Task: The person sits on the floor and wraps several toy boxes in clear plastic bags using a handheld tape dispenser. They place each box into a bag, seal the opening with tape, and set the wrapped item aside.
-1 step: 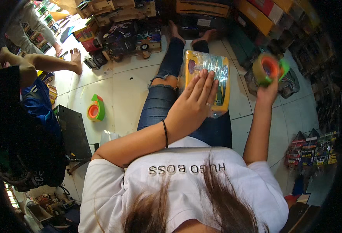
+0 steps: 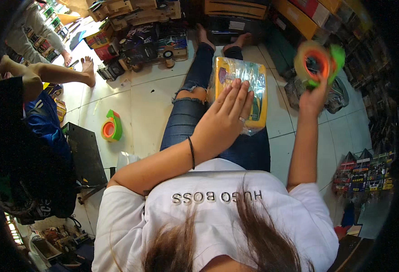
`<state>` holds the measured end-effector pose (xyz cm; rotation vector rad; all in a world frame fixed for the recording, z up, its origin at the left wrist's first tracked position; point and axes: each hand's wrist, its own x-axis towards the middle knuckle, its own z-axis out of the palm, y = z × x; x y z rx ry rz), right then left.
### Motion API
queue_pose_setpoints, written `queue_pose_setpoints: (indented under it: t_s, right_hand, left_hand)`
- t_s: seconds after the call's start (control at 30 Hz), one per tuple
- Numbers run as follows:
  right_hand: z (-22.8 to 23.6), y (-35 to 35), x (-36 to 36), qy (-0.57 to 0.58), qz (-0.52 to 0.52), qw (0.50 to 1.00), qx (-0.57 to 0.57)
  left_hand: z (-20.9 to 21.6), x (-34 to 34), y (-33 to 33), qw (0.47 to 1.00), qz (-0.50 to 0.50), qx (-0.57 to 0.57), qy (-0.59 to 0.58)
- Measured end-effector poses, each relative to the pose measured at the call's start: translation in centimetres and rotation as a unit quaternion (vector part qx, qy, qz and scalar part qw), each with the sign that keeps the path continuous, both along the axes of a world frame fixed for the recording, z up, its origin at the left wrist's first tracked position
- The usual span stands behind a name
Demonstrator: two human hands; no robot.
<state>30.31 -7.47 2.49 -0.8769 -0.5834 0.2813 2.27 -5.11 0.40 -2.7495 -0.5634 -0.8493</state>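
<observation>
On my thighs rests a yellow box-shaped package (image 2: 259, 97) with a green and purple front, wrapped in shiny clear plastic. My left hand (image 2: 228, 106) lies flat across it, its fingers stretched out and pressing on the wrap. Off to the right, my right hand (image 2: 313, 97) grips a green tape dispenser (image 2: 338, 59) with a wide roll of tape on an orange core, held up above the floor and slightly blurred. A second green dispenser with an orange-cored roll (image 2: 111, 127) sits on the tiles to my left.
Beneath the right hand is a dark bundle in clear plastic (image 2: 337, 100). Wooden toy trucks (image 2: 163, 47) are stacked ahead, and yellow boxes (image 2: 297, 19) at the far right. Small packaged goods (image 2: 363, 174) stand at right. Another person's bare leg (image 2: 61, 75) and a black panel (image 2: 85, 149) are at left.
My right hand has moved slightly farther from me with the tape dispenser, and the roll has turned to show its orange core more fully. The left hand stays on the package.
</observation>
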Motion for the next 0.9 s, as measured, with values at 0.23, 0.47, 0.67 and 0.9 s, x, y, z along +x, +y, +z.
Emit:
queue_pose_setpoints:
  t_s: [0.23,0.47,0.67,0.9]
  right_hand:
    - [14.6,3.9,-15.1,-0.799,0.280,0.524,-0.090]
    - [20.9,6.1,-22.8,-0.863,0.356,0.130,-0.334]
    - [19.6,1.1,-9.5,-0.935,0.083,0.216,-0.267]
    - [20.1,-6.4,-2.0,-0.600,0.265,0.683,-0.323]
  left_hand:
    - [-1.7,-0.6,-0.1,0.999,-0.035,0.005,-0.035]
    - [-1.8,-0.4,0.0,0.996,-0.037,-0.001,-0.085]
    - [-1.5,-2.7,1.1,0.994,-0.025,-0.018,-0.104]
    - [-1.6,-1.3,-0.2,0.998,-0.034,0.051,-0.034]
